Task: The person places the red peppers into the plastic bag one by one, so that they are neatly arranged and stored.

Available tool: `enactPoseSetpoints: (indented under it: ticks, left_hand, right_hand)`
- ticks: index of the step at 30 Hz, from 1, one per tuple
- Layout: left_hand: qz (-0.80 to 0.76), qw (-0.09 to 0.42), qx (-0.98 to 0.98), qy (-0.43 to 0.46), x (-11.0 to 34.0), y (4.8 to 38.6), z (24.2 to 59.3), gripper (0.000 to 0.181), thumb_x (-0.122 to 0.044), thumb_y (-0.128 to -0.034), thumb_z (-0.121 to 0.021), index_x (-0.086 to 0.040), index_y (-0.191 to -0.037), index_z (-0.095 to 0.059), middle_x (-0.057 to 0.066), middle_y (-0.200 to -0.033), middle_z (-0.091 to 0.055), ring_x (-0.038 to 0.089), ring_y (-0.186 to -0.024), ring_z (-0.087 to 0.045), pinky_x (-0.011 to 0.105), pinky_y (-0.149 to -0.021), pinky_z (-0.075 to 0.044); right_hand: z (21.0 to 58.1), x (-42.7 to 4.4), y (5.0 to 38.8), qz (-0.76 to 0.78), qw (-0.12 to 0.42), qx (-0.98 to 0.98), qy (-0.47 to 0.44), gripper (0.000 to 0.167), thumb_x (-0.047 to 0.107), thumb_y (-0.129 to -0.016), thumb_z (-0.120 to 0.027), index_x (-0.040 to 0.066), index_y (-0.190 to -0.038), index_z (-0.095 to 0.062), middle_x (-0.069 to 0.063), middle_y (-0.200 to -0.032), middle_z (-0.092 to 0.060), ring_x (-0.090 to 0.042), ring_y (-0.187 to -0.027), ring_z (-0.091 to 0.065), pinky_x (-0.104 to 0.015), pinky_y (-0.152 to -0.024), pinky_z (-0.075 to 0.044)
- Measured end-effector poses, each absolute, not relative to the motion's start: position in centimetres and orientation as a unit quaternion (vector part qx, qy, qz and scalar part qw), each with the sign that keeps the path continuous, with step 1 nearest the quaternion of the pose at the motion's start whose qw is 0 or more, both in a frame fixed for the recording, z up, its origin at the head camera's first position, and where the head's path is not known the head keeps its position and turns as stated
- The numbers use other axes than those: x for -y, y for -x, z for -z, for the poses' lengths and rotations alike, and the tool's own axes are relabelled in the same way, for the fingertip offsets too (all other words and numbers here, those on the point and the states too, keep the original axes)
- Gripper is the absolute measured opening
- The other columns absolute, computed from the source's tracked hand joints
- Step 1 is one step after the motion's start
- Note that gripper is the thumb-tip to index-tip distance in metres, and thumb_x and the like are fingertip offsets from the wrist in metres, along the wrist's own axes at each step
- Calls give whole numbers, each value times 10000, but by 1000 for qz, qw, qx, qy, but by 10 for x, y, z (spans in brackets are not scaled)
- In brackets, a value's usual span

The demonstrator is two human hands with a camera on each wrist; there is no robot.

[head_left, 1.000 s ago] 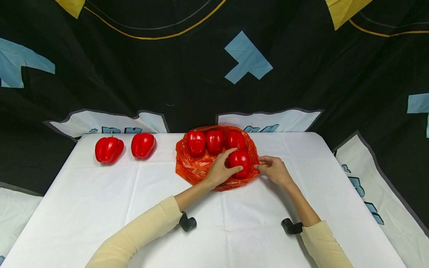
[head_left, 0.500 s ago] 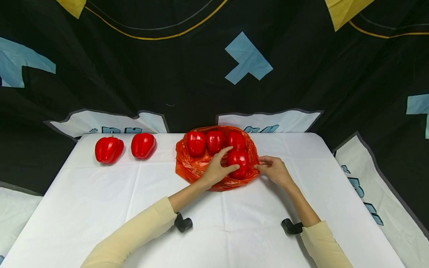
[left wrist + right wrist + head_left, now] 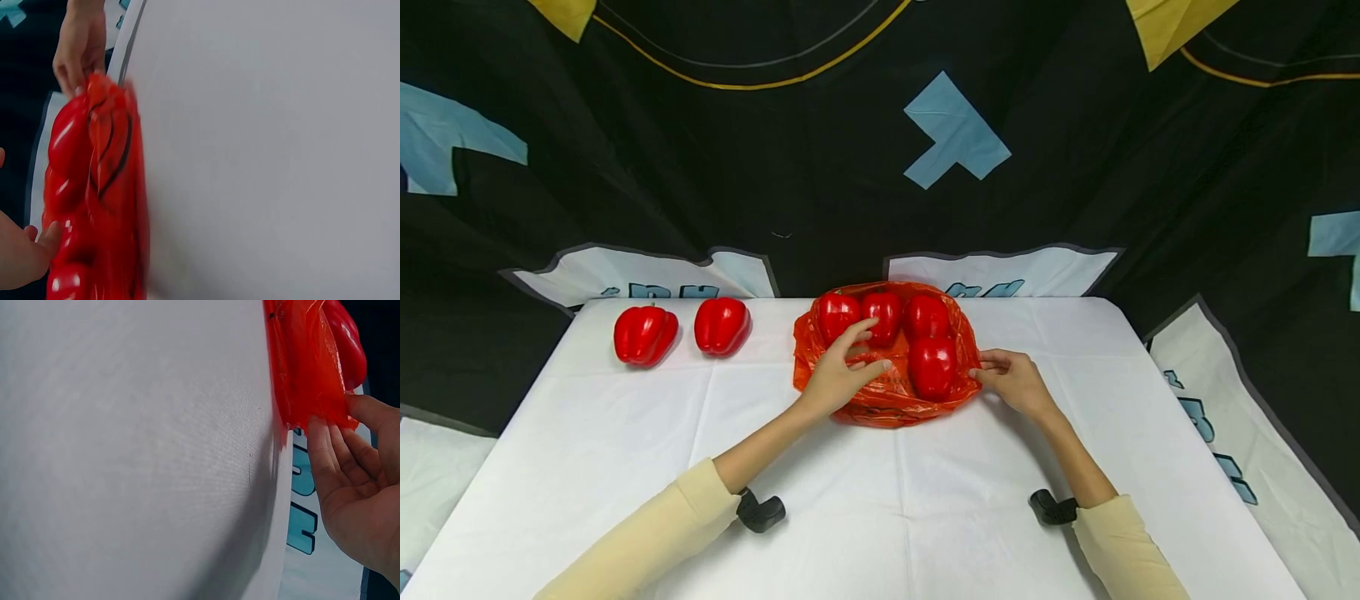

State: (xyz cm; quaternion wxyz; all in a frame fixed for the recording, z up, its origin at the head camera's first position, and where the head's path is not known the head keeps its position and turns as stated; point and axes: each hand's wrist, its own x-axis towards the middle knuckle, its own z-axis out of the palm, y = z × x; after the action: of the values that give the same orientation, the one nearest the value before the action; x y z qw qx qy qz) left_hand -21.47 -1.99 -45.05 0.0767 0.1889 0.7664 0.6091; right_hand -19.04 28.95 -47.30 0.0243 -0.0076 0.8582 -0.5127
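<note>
A thin red plastic bag (image 3: 880,414) lies spread on the table with several red bell peppers inside. Three of them stand in a row at the back, and one bell pepper (image 3: 932,368) sits at the front right. My left hand (image 3: 833,379) hovers over the bag's left part, thumb and fingers spread, holding nothing. In the left wrist view that hand (image 3: 25,255) shows only partly. At the bag's right edge, my right hand (image 3: 1013,382) pinches the rim between thumb and fingers, as the right wrist view also shows with the hand (image 3: 362,487) below the plastic.
Two more bell peppers lie at the table's back left, one pepper (image 3: 644,336) farther left and another pepper (image 3: 722,326) nearer the bag. A white cloth covers the table (image 3: 880,517). Behind it hangs a black printed curtain (image 3: 775,183).
My left hand has let go of the front right bell pepper and moved left across the bag. That pepper now stands slightly farther left. The right hand has stayed on the bag's edge.
</note>
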Motion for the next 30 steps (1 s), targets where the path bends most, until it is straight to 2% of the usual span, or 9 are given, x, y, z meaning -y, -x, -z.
enactPoseSetpoints:
  ticks: [10, 21, 27, 30]
  left_hand:
    - [-603, 41, -783, -149, 80, 221, 438, 652, -206, -937, -709, -121, -1509, -408, 203, -1461, -427, 397, -1313, -436, 511, -1035, -444]
    - [-561, -34, -824, -66, 156, 227, 434, 701, -286, -949, -700, -175, -1548, -352, 150, -1505, -413, 354, -1353, -405, 500, -1061, -412]
    - [-544, -61, -836, -37, 195, 230, 434, 711, -252, -970, -670, -148, -1572, -305, 167, -1535, -376, 385, -1378, -370, 489, -1075, -392]
    - [-540, -69, -838, -33, 210, 234, 437, 679, -242, -990, -638, -129, -1571, -306, 187, -1549, -353, 411, -1395, -342, 512, -1105, -341]
  right_hand:
    - [467, -287, 189, 512, 29, -859, 10, 351, 80, -929, -708, -120, -1208, -636, -201, -1039, -703, -272, -908, -689, -230, -738, -536]
    - [467, -287, 187, 509, 30, -860, 0, 373, 118, -929, -721, -99, -1222, -643, -171, -1038, -707, -239, -903, -685, -223, -736, -531]
    - [447, -278, 180, 508, 33, -861, 6, 332, 34, -927, -691, -159, -1189, -626, -222, -1014, -696, -277, -887, -681, -315, -751, -554]
    - [449, -280, 181, 508, 35, -861, 2, 335, 40, -930, -691, -151, -1198, -626, -215, -1022, -698, -266, -892, -682, -302, -760, -556]
